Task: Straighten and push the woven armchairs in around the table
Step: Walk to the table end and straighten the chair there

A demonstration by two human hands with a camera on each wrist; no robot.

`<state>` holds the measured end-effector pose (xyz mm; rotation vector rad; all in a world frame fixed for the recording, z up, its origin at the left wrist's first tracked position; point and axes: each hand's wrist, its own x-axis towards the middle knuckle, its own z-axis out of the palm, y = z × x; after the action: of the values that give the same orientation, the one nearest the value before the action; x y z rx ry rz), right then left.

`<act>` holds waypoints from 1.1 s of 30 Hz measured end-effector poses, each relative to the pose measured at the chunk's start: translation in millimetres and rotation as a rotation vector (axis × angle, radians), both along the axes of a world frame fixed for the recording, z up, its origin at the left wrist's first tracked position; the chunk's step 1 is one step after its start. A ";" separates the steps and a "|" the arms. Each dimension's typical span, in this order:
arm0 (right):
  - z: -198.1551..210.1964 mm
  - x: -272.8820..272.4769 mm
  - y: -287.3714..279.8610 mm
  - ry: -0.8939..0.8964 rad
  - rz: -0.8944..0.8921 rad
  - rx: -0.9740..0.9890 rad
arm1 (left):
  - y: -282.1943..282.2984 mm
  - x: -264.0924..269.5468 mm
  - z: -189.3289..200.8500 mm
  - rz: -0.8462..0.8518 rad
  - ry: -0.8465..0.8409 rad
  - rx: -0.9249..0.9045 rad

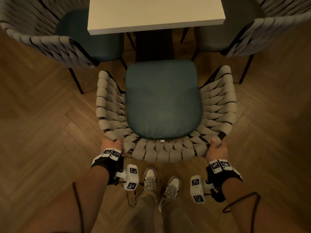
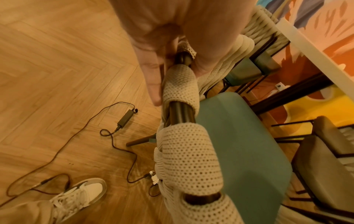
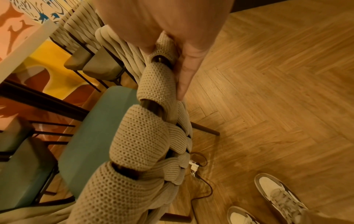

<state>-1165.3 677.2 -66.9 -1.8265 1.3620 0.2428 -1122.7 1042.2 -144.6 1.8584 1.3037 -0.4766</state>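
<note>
A woven beige armchair (image 1: 161, 153) with a teal seat cushion (image 1: 162, 100) stands in front of me, facing the white table (image 1: 154, 13); its seat front sits just short of the table's near edge. My left hand (image 1: 110, 144) grips the left back corner of the woven rim (image 2: 180, 84), thumb on the inside and fingers (image 2: 153, 84) down the outside. My right hand (image 1: 217, 149) grips the right back corner of the rim (image 3: 157, 84) in the same way, fingers (image 3: 184, 80) along its outer side.
A second woven armchair (image 1: 47, 46) stands at the table's left and a third (image 1: 262, 37) at its right, both angled inward. My feet (image 1: 161, 184) stand behind the chair on herringbone wood floor. A cable with a power adapter (image 2: 125, 118) trails on the floor.
</note>
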 end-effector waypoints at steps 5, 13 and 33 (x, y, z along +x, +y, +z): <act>1.8 3.2 2.0 0.015 0.017 0.018 | -10.5 5.0 31.5 -0.014 -0.021 0.042; -6.0 28.1 -7.6 -0.035 0.004 0.015 | -29.4 23.6 64.8 -0.103 -0.022 0.091; -13.7 11.0 -6.5 -0.032 -0.029 -0.001 | -32.1 14.2 70.5 -0.146 -0.005 0.101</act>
<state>-1154.3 670.7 -80.6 -1.8024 1.3661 0.1974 -1108.5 1010.1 -74.1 2.0474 1.2139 -0.4899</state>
